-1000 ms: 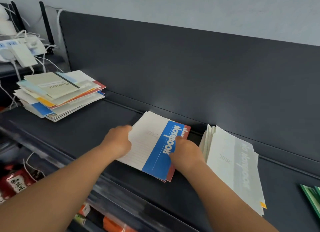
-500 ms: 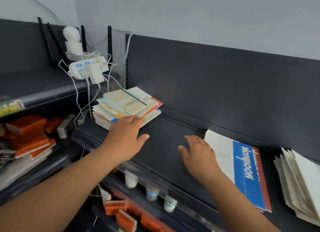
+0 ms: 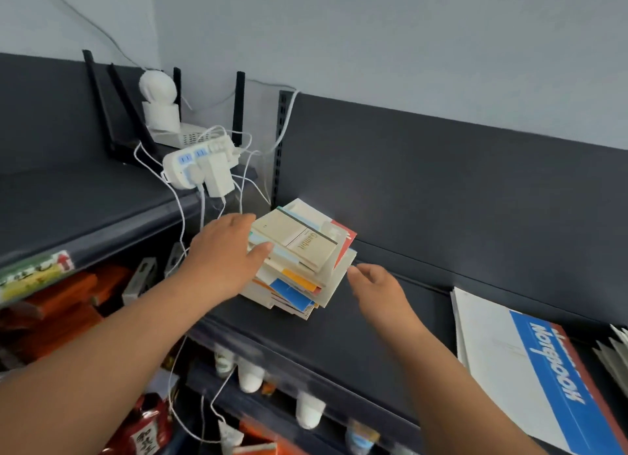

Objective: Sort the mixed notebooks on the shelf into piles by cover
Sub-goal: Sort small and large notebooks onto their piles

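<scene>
The mixed pile of notebooks (image 3: 299, 250) sits on the dark shelf (image 3: 356, 335), near the middle of the view. L hand (image 3: 221, 254) is at the pile's 9 o'clock, fingers out flat, thumb touching its edge, no grab. R hand (image 3: 377, 284) is at the pile's 4 o'clock, just beside its corner, fingers loose, holding nothing. The blue Notebook pile (image 3: 530, 362) lies at 4 o'clock in the view, well apart.

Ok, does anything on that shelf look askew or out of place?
The mixed stack is ragged: its covers lie fanned at different angles, with corners jutting out. Beside it, a power strip hangs tilted at the edge of the neighbouring shelf.
</scene>
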The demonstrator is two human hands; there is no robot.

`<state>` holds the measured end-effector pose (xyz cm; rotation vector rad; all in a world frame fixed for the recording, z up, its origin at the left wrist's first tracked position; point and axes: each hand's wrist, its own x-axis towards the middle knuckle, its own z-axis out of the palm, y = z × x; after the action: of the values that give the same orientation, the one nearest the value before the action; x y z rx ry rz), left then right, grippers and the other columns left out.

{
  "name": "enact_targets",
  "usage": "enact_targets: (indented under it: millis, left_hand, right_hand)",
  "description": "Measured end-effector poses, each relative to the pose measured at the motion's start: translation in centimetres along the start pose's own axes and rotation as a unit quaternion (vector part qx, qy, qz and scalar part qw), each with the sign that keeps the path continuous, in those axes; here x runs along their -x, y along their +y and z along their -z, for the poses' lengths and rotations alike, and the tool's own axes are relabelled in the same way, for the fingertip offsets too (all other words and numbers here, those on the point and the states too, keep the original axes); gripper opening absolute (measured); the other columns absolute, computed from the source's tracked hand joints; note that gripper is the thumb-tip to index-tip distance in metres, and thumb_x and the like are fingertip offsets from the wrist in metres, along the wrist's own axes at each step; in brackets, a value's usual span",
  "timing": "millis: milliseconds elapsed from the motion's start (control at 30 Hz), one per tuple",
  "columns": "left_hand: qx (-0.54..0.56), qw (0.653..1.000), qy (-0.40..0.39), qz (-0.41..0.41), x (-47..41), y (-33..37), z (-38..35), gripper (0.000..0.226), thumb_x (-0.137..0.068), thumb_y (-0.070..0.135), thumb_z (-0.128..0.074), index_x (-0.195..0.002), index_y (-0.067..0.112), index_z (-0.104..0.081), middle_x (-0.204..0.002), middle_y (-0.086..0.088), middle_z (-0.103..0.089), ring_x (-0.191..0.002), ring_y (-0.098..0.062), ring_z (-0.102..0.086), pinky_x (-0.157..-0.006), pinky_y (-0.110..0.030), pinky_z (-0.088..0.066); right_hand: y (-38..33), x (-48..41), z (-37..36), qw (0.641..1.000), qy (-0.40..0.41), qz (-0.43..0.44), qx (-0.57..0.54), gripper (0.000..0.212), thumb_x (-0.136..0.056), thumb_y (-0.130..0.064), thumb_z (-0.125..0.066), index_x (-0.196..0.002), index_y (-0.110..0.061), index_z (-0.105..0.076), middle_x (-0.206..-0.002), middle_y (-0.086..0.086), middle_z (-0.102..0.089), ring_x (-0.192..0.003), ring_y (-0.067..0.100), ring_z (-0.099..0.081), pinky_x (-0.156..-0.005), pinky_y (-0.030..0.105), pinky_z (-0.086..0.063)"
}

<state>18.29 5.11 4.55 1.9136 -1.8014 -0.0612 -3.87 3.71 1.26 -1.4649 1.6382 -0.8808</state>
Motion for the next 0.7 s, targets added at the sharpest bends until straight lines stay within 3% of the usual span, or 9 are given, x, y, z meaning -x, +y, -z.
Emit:
enact_targets:
  millis: [133,267,367,433,567,700]
  left_hand:
    - [0.008,0.999,-0.022,0.024,-2.6,-0.1,-0.9,0.064,-0.097,0.044,-0.049,-0.151,0.015,-0.030,-0.153,-0.006,-0.036,-0.140,-0.024,-0.034,-0.113,-0.040,-0.031]
    - [0.009,0.999,-0.044,0.030,-5.1,0.1,-1.8,0.057,-0.097,0.042,-0.049,-0.146,0.016,-0.036,-0.144,-0.006,-0.046,-0.132,-0.025,-0.043,-0.106,-0.041,-0.038]
    - [-0.002,0.996,-0.079,0.027,-7.3,-0.3,-2.7,0.037,-0.097,0.040,-0.047,-0.128,0.020,-0.050,-0.129,-0.004,-0.056,-0.116,-0.025,-0.053,-0.097,-0.042,-0.045]
    - [-0.026,0.994,-0.105,0.014,-8.8,-0.7,-3.2,0.032,-0.095,0.043,-0.043,-0.120,0.024,-0.052,-0.120,-0.002,-0.059,-0.107,-0.023,-0.057,-0.091,-0.043,-0.048]
    - [-0.069,0.987,-0.148,-0.004,-11.0,-1.2,-4.2,0.043,-0.097,0.046,-0.039,-0.132,0.022,-0.045,-0.123,-0.002,-0.060,-0.111,-0.025,-0.057,-0.093,-0.041,-0.047]
    - [-0.084,0.987,-0.115,-0.077,-11.2,-1.3,-4.9,0.029,-0.096,0.048,-0.039,-0.103,0.022,-0.050,-0.090,0.005,-0.060,-0.090,-0.019,-0.058,-0.074,-0.035,-0.045]
  right_hand:
    - [0.1,-3.7,-1.0,0.997,-0.023,-0.042,-0.060,0.055,-0.095,-0.051,-0.048,-0.140,-0.019,-0.047,-0.138,-0.001,-0.054,-0.121,0.021,-0.055,-0.096,0.038,-0.049]
    - [0.0,-6.6,-2.0,0.991,-0.031,-0.095,-0.084,0.035,-0.096,-0.047,-0.049,-0.107,-0.014,-0.053,-0.099,0.002,-0.060,-0.087,0.021,-0.063,-0.078,0.037,-0.055]
    - [-0.6,-7.6,-2.4,0.985,-0.046,-0.143,-0.085,0.027,-0.099,-0.045,-0.049,-0.090,-0.019,-0.053,-0.089,0.002,-0.061,-0.083,0.022,-0.064,-0.085,0.041,-0.058]
    - [-0.9,-8.0,-2.7,0.982,-0.057,-0.146,-0.106,0.028,-0.099,-0.045,-0.051,-0.094,-0.017,-0.056,-0.090,0.005,-0.066,-0.081,0.020,-0.067,-0.072,0.035,-0.059]
    - [-1.2,-8.9,-3.4,0.976,-0.048,-0.158,-0.141,0.027,-0.098,-0.043,-0.054,-0.101,-0.016,-0.059,-0.094,0.008,-0.072,-0.084,0.023,-0.072,-0.064,0.030,-0.056]
    - [-1.5,-9.2,-3.9,0.964,-0.041,-0.177,-0.193,0.023,-0.097,-0.037,-0.058,-0.100,-0.014,-0.062,-0.094,0.007,-0.075,-0.085,0.023,-0.073,-0.070,0.036,-0.061]
